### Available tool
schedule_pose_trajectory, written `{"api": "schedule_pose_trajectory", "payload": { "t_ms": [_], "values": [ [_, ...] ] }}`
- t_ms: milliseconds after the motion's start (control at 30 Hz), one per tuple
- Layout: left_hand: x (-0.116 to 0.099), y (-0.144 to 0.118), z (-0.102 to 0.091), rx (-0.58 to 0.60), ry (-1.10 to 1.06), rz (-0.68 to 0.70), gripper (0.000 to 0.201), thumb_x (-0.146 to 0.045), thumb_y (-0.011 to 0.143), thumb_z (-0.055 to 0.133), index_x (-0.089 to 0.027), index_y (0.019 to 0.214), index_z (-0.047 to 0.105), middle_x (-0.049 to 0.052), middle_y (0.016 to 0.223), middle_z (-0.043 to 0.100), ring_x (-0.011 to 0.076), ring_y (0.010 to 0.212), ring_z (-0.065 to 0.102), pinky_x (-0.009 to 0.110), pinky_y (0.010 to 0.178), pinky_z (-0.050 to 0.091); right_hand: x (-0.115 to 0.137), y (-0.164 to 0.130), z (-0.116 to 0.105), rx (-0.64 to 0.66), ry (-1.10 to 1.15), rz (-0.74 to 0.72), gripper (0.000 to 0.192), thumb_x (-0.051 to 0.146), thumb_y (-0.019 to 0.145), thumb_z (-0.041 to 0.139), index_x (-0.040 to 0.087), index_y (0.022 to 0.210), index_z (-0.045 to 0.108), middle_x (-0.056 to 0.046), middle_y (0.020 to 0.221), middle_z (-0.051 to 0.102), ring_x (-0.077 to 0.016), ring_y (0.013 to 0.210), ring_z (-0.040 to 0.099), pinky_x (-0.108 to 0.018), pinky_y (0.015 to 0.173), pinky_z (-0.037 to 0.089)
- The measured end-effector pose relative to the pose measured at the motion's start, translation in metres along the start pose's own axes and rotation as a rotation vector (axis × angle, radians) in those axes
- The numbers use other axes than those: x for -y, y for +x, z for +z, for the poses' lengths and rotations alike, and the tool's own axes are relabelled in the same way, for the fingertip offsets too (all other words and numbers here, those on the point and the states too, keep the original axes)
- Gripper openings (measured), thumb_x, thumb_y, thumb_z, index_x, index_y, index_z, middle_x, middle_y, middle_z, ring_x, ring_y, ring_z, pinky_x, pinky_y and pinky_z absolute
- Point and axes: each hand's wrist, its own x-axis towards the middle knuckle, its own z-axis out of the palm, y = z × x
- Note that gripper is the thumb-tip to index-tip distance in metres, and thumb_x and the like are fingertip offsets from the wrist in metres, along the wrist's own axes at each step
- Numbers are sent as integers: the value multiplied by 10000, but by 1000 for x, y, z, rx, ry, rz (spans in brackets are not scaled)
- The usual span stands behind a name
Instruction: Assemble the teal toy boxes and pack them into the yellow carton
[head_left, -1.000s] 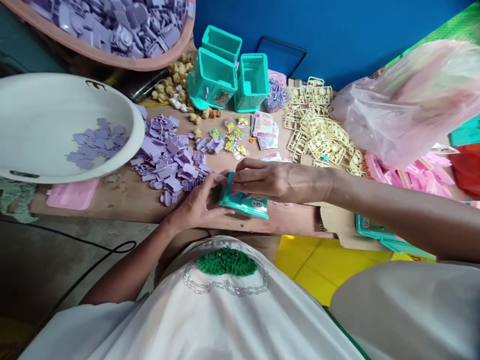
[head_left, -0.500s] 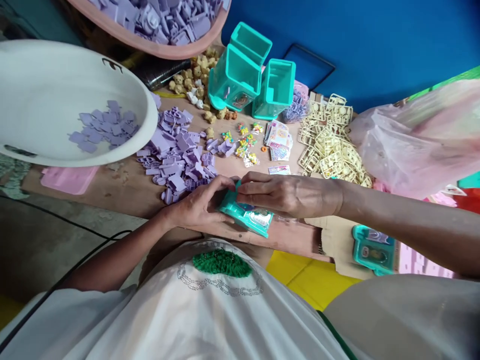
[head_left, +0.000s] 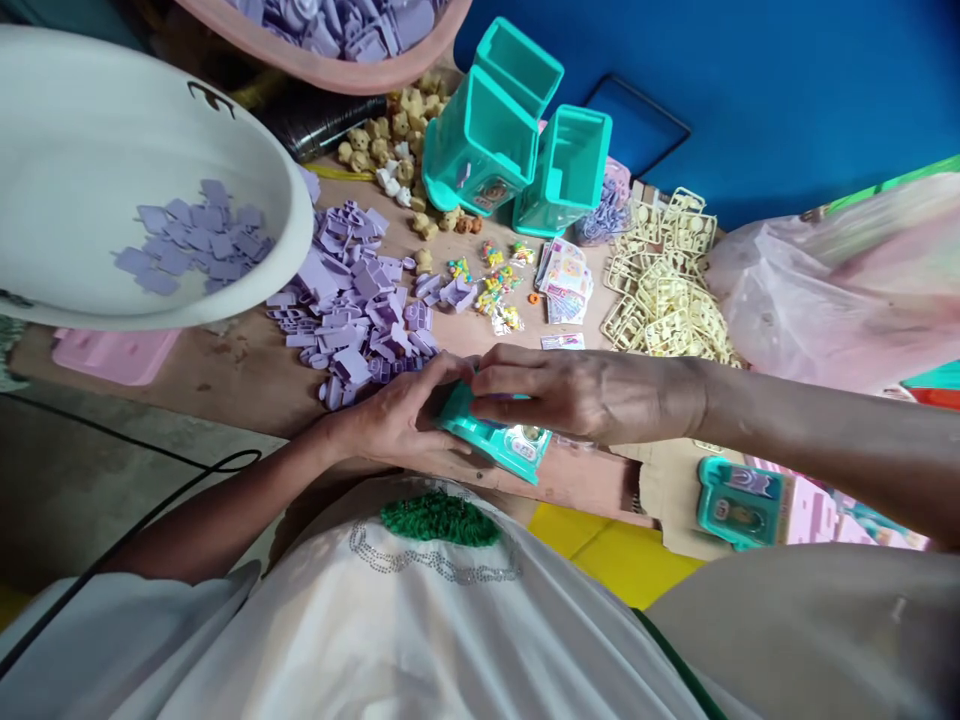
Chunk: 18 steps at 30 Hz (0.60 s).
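Note:
My left hand (head_left: 394, 415) grips a teal plastic toy case (head_left: 499, 440) by its left end, thumb above and fingers beneath. The case is tilted near the table's front edge, and a shiny printed panel shows on its right side. My right hand (head_left: 559, 395) is over the case, fingers bent and pressed together at its upper part. What those fingertips hold, if anything, is hidden. Just left of the hands lies a heap of purple plastic parts (head_left: 356, 300). Beyond them are small bags of colourful beads (head_left: 499, 290) and a stack of printed cards (head_left: 566, 280).
Teal open boxes (head_left: 562, 170) stand at the back beside small tan animal figures (head_left: 360, 150). A white basin (head_left: 75, 130) with purple pieces is at left. Cream plastic frames (head_left: 667, 290) and a plastic bag (head_left: 825, 280) lie right. Another teal case (head_left: 739, 500) rests on cardboard.
The view has shifted slightly. Both hands stay on the teal case, which has turned a little, so more of its printed panel shows.

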Motion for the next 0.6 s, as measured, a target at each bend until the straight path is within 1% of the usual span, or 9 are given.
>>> {"api": "schedule_pose_trajectory", "payload": {
  "t_ms": [67,167,233,300,367,433,500,533,600],
  "values": [
    [0,0,1,-4,-22,13,598,-315,843,892,-253,1350,580,100,1271,753,315,1181,765,393,977,648,-1,-2,6,-67,-19,-1,397,173,1135,332,107,1366,648,-199,1252,647,-277,1226,564,-455,1048,542],
    [-1,1,1,-10,-25,24,592,-308,849,887,-247,1348,573,110,1292,744,321,1206,757,401,1005,641,-3,-3,15,-140,-81,-43,370,169,1132,362,105,1369,640,-191,1223,653,-278,1229,572,-467,1059,548],
    [0,1,0,-6,-18,21,623,-311,820,912,-241,1337,572,122,1302,736,334,1227,746,421,1033,632,-3,-3,19,-141,-155,-60,347,156,1124,381,108,1327,659,-188,1220,661,-284,1224,578,-473,1058,554],
    [3,0,-1,-1,-11,7,645,-316,798,932,-239,1326,570,124,1302,731,340,1236,740,435,1053,625,-3,-2,20,-127,-217,-46,343,143,1119,382,134,1297,676,-175,1241,666,-281,1222,585,-472,1060,558],
    [6,-2,0,4,-22,-4,656,-328,806,930,-243,1342,562,123,1317,722,332,1240,738,443,1083,615,-1,-4,22,-131,-224,-15,353,155,1124,380,153,1324,671,-170,1265,665,-276,1228,588,-470,1067,559],
    [8,-4,2,-1,-54,-10,658,-337,836,909,-252,1380,548,127,1346,709,319,1246,737,448,1105,608,3,-8,25,-166,-170,37,368,174,1131,390,157,1400,640,-178,1294,655,-271,1244,590,-463,1069,562],
    [9,-5,5,-5,-97,-11,665,-334,860,891,-259,1414,530,144,1390,691,314,1261,734,452,1110,609,11,-15,32,-249,-92,108,393,206,1133,433,153,1489,591,-196,1331,634,-268,1269,594,-448,1054,574],
    [8,-5,7,-13,-114,-10,676,-330,862,891,-260,1424,522,155,1415,679,316,1277,727,455,1115,607,17,-18,37,-317,-60,164,422,241,1130,473,153,1533,560,-207,1353,621,-270,1284,597,-443,1047,581],
    [5,-6,11,-27,-127,-20,716,-326,850,904,-259,1440,502,176,1468,647,324,1333,698,462,1149,588,30,-24,52,-519,-25,314,516,320,1106,565,168,1596,513,-214,1362,615,-277,1291,616,-437,1027,597]
  ]
}}
